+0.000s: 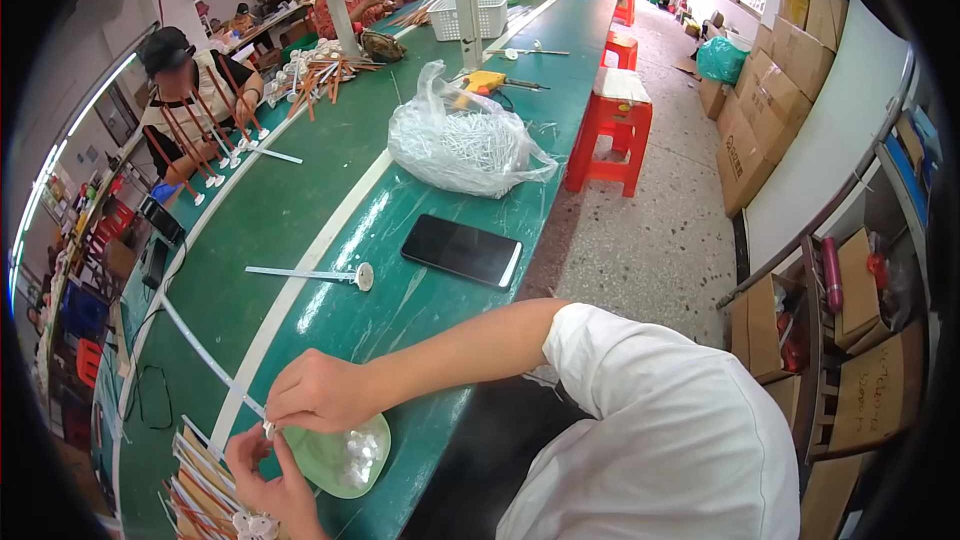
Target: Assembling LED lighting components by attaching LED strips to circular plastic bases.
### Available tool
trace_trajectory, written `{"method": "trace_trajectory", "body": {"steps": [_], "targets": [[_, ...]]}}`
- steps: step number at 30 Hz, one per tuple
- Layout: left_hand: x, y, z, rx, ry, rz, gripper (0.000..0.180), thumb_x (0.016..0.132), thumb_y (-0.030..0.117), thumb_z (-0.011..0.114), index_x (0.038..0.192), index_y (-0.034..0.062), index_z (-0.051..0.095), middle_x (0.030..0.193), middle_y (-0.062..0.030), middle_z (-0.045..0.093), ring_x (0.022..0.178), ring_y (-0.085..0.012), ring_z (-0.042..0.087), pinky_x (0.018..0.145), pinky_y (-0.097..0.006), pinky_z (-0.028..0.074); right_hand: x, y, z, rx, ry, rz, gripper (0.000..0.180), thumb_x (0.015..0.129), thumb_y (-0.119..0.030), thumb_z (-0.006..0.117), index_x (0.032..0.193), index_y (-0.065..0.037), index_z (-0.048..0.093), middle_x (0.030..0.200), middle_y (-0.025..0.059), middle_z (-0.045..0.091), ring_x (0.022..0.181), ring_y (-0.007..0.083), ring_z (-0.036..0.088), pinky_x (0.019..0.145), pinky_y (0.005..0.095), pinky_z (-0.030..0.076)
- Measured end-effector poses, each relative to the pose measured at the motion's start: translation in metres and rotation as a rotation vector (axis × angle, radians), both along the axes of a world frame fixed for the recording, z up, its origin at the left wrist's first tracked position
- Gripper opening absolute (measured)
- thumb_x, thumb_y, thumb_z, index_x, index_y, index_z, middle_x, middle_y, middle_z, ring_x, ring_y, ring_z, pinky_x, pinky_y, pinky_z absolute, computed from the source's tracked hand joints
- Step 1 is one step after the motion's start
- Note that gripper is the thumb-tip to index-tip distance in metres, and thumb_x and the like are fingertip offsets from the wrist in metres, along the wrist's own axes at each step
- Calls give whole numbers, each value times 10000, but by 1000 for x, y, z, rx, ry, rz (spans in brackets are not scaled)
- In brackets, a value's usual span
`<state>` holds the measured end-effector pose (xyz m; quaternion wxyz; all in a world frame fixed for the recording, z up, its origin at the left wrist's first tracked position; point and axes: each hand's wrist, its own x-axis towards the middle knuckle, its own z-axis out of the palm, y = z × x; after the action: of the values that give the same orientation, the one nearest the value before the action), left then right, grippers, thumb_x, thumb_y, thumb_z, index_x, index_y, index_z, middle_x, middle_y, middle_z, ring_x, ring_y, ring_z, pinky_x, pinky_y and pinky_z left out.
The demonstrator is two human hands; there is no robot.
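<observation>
My right hand (320, 390) is closed in a pinch at the near end of a long pale stick (205, 355), which slants away to the upper left. Just below it, the thumb and fingers of my left hand (275, 485) close around a small white piece (268, 428) at that same end. My fingers partly hide where piece and stick meet. Beneath my right wrist sits a light green dish (300, 447) holding small clear, shiny bits (362, 458). Beside my left hand lies a bundle of brown and pale sticks (190, 480) with white flower-shaped ends (255, 526).
A black phone (461, 250) and a pale stick with a round end (364, 277) lie on the green table (340, 325). Farther off are a plastic bag of white sticks (465, 145) and a yellow glue gun (484, 82). Across sits a person (185, 90); red stools (615, 130) stand right.
</observation>
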<state>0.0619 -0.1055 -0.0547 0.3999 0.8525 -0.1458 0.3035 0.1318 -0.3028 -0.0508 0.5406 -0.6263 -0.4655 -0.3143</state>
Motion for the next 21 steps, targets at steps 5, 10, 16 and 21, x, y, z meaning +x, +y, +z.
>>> {"method": "trace_trajectory", "body": {"steps": [5,10,16,21], "targets": [[0,-10,-3,-122,126,-187,596,914,1,641,1456,13,394,1055,-116,645,918,-159,582,826,-294,453,-4,-1,-2,13,-69,107,94,793,-44,730,873,-58,683,854,73,702,760,278,687,637,382,550],[0,-11,-7,-138,40,-165,625,893,-31,649,1464,24,401,1031,-100,644,940,-162,595,833,-285,456,-6,0,-3,-20,-122,87,113,782,-45,727,884,-61,681,845,76,696,761,270,688,630,384,548],[-6,3,-1,-353,122,-58,658,785,-112,716,1381,24,472,1059,-96,651,941,-173,611,858,-297,480,-1,-1,2,4,-198,0,157,756,-24,730,907,-34,687,850,98,698,741,273,694,620,376,572],[4,-14,11,-519,-13,-311,607,790,-21,734,1351,18,505,1080,-106,644,943,-172,605,857,-307,492,1,-13,8,-18,-247,-42,205,685,43,755,880,-10,722,917,111,722,790,271,727,667,341,609]]}}
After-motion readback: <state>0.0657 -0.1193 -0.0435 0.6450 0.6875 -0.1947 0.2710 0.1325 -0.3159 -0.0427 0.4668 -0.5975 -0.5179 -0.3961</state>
